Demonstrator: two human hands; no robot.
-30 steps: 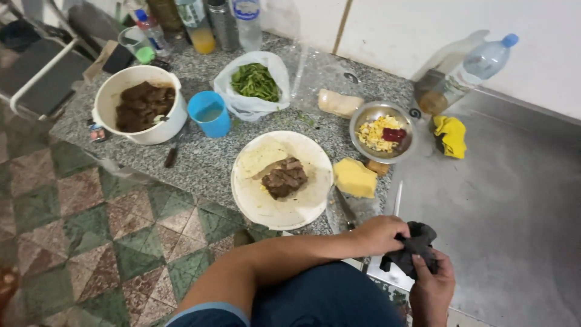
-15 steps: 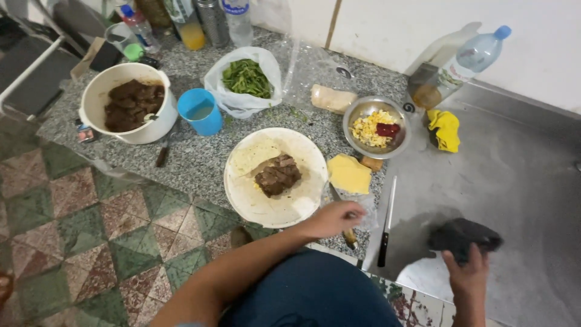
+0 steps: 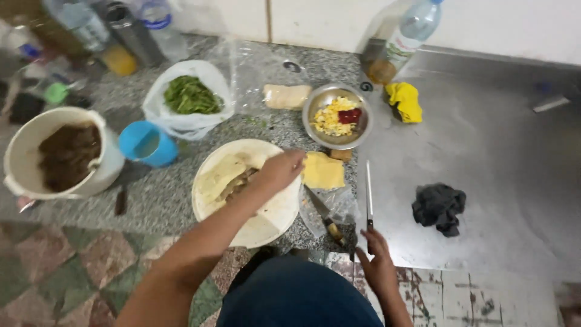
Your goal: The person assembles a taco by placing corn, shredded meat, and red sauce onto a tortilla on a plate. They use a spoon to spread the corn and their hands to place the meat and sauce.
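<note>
Flatbread [image 3: 227,175] sits open on the white plate [image 3: 272,221] with a lump of dark meat [image 3: 237,181] on it, not folded or rolled yet, so I'd say it's roughly midway. Left hand [image 3: 279,171] hovers over the plate's far edge, fingers loosely curled, pinching nothing I can make out. Right hand [image 3: 379,266] is at the bench edge, fingers closing round the handle end of a long knife [image 3: 368,192]. Cheese slice [image 3: 322,171], the metal bowl of egg [image 3: 337,115] and the bagged greens [image 3: 190,97] look untouched. A 2nd knife [image 3: 324,215] lies by the plate.
</note>
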